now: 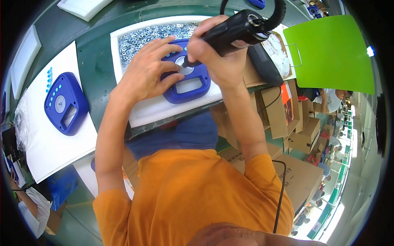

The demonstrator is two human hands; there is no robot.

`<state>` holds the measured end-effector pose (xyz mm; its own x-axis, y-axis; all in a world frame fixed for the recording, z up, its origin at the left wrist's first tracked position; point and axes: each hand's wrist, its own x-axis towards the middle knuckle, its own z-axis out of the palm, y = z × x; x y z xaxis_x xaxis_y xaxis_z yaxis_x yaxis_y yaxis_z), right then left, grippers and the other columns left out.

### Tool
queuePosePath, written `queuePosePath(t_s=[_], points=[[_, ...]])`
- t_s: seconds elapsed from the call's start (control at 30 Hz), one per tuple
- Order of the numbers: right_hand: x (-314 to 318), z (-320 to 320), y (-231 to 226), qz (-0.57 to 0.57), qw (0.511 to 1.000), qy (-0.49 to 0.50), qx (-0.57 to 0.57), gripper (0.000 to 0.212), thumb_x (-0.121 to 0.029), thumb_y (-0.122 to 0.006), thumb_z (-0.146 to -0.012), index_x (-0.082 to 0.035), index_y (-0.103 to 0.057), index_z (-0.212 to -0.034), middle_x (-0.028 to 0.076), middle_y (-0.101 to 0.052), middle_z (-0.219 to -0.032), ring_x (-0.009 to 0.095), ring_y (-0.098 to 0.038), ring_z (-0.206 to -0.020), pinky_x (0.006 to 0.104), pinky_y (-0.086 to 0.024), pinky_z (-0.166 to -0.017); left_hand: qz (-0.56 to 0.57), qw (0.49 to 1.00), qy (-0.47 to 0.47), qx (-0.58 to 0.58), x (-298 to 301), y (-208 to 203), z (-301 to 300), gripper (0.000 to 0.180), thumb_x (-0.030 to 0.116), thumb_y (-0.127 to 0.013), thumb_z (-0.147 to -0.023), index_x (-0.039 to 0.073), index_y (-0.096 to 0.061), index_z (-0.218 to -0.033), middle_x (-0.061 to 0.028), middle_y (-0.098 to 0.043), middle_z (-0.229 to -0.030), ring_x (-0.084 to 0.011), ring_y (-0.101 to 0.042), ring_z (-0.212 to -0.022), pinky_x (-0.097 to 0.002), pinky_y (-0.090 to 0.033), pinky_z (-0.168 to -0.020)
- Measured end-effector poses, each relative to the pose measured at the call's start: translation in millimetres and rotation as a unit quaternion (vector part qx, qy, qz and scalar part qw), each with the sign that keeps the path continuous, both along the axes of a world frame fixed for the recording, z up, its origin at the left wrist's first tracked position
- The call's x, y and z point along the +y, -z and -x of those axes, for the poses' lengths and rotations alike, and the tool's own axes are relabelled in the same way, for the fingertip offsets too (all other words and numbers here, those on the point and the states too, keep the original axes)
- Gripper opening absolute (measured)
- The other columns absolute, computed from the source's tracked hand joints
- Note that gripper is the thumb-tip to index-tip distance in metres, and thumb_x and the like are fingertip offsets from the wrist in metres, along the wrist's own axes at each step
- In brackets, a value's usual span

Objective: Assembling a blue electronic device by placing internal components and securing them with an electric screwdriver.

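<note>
Left of left hand [145, 67]: second cover [70, 100], well apart | left hand: splayed on blue cover [196, 75] beneath both hands, likely steadying it | right hand [218, 61]: wrapped round black screwdriver [230, 36], tip at disc [187, 69], likely for control

A tray [152, 117] sits on the table [97, 53] along its near edge, with nuts [137, 43] in its far part. Before the nuts, on the tray's near part, lies a casing [186, 98]. The left hand [150, 67] rests at the casing's left side; the right hand [219, 63] holds a screwdriver [225, 36] over its middle. Well to the left, a second casing [78, 96] lies on a sheet [45, 158], with a bag [24, 125] at the sheet's left edge. Right of the tray lies a pouch [264, 63]; below and right of the table stand cardboard boxes [301, 174].
</note>
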<state>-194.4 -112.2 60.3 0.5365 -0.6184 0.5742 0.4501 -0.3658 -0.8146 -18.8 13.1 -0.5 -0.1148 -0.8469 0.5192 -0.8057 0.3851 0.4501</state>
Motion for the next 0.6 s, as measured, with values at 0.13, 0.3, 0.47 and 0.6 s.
queuePosePath(t_s=[0.13,0.3,0.47,0.6], points=[[1,-1,-7,-0.078,0.992,-0.085,0.041,0.026,0.000,-0.089,-0.098,0.000,-0.071,-0.115,0.009,-0.076,-0.092,0.017,-0.074,-0.075,0.0298,-0.059,-0.067,-0.002,1.000,0.003,0.001,-1,0,0,0.021,0.028,-0.089,-0.094,0.007,-0.090,-0.098,-0.0100,-0.074,-0.141,-0.0370,-0.061,-0.151,-0.0530,-0.049,-0.126],[18,-12,-9,0.000,0.997,0.015,0.071,0.016,-0.001,-0.088,-0.099,-0.001,-0.074,-0.107,0.007,-0.074,-0.089,0.014,-0.071,-0.072,0.0285,-0.057,-0.067,-0.008,1.000,0.005,0.006,-1,1,-2,0.021,0.027,-0.089,-0.093,0.007,-0.090,-0.098,-0.0099,-0.074,-0.141,-0.0373,-0.061,-0.151,-0.0521,-0.050,-0.124],[3,-10,-10,-0.052,0.996,-0.068,0.038,0.020,-0.017,-0.095,-0.099,-0.003,-0.081,-0.102,0.001,-0.077,-0.086,0.009,-0.069,-0.074,0.0254,-0.055,-0.066,-0.013,1.000,0.001,0.014,1,1,-1,0.020,0.026,-0.089,-0.093,0.007,-0.090,-0.099,-0.0099,-0.074,-0.141,-0.0376,-0.061,-0.150,-0.0521,-0.050,-0.124],[-2,-12,1,-0.041,0.997,-0.052,0.043,0.022,-0.019,-0.095,-0.099,-0.004,-0.079,-0.098,0.001,-0.074,-0.081,0.008,-0.068,-0.070,0.0247,-0.052,-0.062,-0.023,1.000,0.003,0.009,1,1,-1,0.020,0.026,-0.089,-0.094,0.007,-0.090,-0.100,-0.0099,-0.074,-0.141,-0.0373,-0.061,-0.151,-0.0532,-0.049,-0.126]])
